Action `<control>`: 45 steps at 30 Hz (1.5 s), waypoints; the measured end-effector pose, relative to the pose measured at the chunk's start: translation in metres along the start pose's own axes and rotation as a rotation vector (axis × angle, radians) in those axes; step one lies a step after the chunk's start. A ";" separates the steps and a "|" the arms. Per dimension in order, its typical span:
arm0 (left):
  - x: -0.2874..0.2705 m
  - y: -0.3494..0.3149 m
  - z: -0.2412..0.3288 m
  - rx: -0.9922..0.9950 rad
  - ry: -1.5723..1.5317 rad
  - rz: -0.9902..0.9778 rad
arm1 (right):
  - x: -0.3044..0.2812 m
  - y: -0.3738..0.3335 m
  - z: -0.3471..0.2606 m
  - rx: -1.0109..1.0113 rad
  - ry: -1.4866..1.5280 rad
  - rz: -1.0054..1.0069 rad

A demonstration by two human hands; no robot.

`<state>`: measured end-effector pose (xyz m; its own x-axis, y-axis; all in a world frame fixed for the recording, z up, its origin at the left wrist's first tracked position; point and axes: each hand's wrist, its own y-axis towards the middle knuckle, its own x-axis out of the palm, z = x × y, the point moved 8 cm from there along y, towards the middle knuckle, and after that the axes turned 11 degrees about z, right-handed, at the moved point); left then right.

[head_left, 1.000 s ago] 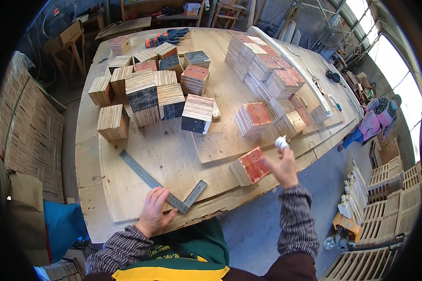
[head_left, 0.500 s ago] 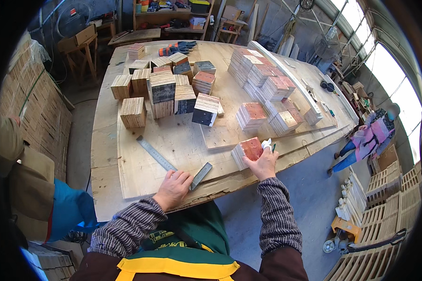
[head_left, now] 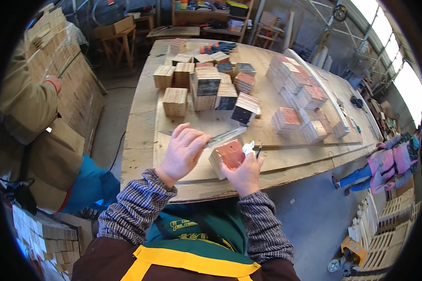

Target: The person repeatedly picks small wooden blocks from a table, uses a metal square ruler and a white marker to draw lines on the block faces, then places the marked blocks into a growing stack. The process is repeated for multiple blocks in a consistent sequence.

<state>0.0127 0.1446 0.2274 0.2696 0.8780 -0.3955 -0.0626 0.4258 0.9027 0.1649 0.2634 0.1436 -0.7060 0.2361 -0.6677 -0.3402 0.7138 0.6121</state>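
My left hand (head_left: 185, 149) is closed around a metal try square (head_left: 227, 136), lifted off the bench beside a plywood block. Part of the square's ruled blade is hidden behind the fingers. With thumb and fingers my right hand (head_left: 245, 174) grips that block (head_left: 229, 155), which has a reddish top and layered sides. A dark green pencil (head_left: 259, 150) sticks up from the right hand, next to a small white item (head_left: 248, 148) whose kind I cannot make out. Both stand at the block's right edge.
Several plywood blocks (head_left: 175, 101) stand loosely at the back left of the wooden worktable (head_left: 140, 140). Red-topped blocks (head_left: 297, 79) are stacked at the right, along a pale straight rail (head_left: 330, 93). Work gloves (head_left: 219, 48) lie at the far edge. People stand on either side.
My left hand has raised the try square from the tabletop and brought it to the block. The right hand has drawn the block slightly left and nearer. The whole view has shifted.
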 end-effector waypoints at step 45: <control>0.107 -0.126 -0.066 -1.034 -1.030 -0.609 | 0.058 -0.057 0.042 1.223 1.309 -0.163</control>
<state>-0.0137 0.1998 0.0603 0.9811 0.1914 0.0279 -0.1911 0.9815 -0.0135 0.1694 0.2642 0.0527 -0.9042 -0.0673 0.4218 -0.2736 0.8496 -0.4510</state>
